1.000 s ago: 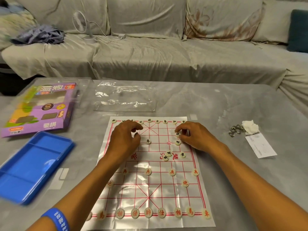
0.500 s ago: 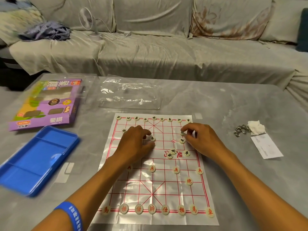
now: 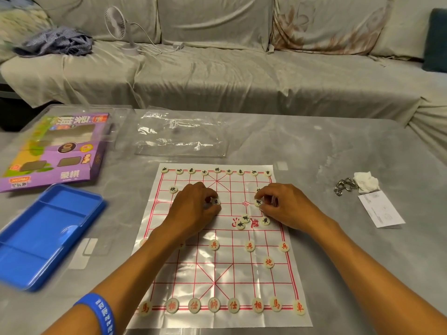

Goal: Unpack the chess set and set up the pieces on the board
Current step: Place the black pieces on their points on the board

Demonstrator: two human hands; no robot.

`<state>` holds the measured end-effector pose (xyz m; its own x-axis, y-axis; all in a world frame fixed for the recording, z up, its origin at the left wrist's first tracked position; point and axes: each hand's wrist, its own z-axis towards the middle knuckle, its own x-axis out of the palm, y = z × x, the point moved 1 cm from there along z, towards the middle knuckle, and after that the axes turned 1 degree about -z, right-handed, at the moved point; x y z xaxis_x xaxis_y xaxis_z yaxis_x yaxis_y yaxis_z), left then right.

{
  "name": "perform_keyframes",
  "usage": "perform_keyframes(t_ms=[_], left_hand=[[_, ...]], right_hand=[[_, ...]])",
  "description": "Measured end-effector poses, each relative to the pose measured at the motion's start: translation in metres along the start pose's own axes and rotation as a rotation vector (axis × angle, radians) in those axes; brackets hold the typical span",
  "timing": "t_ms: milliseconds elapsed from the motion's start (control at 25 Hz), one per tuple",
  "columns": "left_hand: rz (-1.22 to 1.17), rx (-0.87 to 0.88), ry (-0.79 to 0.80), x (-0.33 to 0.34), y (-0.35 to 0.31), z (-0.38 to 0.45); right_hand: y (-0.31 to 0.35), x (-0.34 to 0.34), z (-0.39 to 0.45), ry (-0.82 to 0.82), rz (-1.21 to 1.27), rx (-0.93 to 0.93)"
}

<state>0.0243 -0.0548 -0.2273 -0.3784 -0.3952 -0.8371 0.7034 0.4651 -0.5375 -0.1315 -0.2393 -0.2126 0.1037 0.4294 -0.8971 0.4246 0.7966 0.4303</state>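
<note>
Chess board (image 3: 217, 269), a thin plastic sheet with a red grid, lies flat on the grey table (image 3: 314, 146), directly in front of the person. Head view: both forearms reach forward over the sheet, palms down, knuckles raised. The left hand (image 3: 193, 206) curls over the far-left half and pinches a black-marked piece (image 3: 215, 201) between thumb and fingertips at the sheet's surface. The right hand (image 3: 283, 204), well apart from the left, pinches a second black-marked piece (image 3: 258, 202) the same way. Three loose black pieces (image 3: 246, 220) sit near the centre band, just below the right hand. A far row of black pieces (image 3: 217, 170) and a near row of red pieces (image 3: 214, 304) stand along the two edges. The left forearm covers part of the left columns, hiding whatever stands there; one piece behind the right fingers shows only partly, and its character cannot be read. A blue wristband (image 3: 101, 313) is cut off at the bottom edge. The blue tray (image 3: 43, 233) and purple box (image 3: 58, 151) at left are blurred. Against the frame half a second back, both hands remain at nearly the same points on the sheet; the left thumb now shows the piece face more plainly, and the view has shifted slightly.
</note>
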Motion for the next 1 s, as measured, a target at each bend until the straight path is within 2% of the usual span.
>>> perform_keyframes(t_ms=[200,400,560,800,1000], left_hand=[[-0.006,-0.005,0.004,0.001,0.001,0.001],[-0.009,-0.009,0.002,0.0,0.001,0.001],[-0.01,-0.009,0.004,0.001,0.0,0.002],[-0.026,-0.038,0.013,0.001,0.001,0.0],[-0.023,-0.036,0.017,0.001,-0.002,0.0]], right_hand=[[0.011,0.002,0.012,-0.029,0.092,0.003],[0.019,0.007,0.015,0.017,0.022,-0.025],[0.005,-0.006,-0.004,-0.1,0.119,0.017],[-0.011,0.004,-0.031,0.069,0.034,-0.004],[-0.014,0.005,-0.015,-0.024,0.038,-0.003]])
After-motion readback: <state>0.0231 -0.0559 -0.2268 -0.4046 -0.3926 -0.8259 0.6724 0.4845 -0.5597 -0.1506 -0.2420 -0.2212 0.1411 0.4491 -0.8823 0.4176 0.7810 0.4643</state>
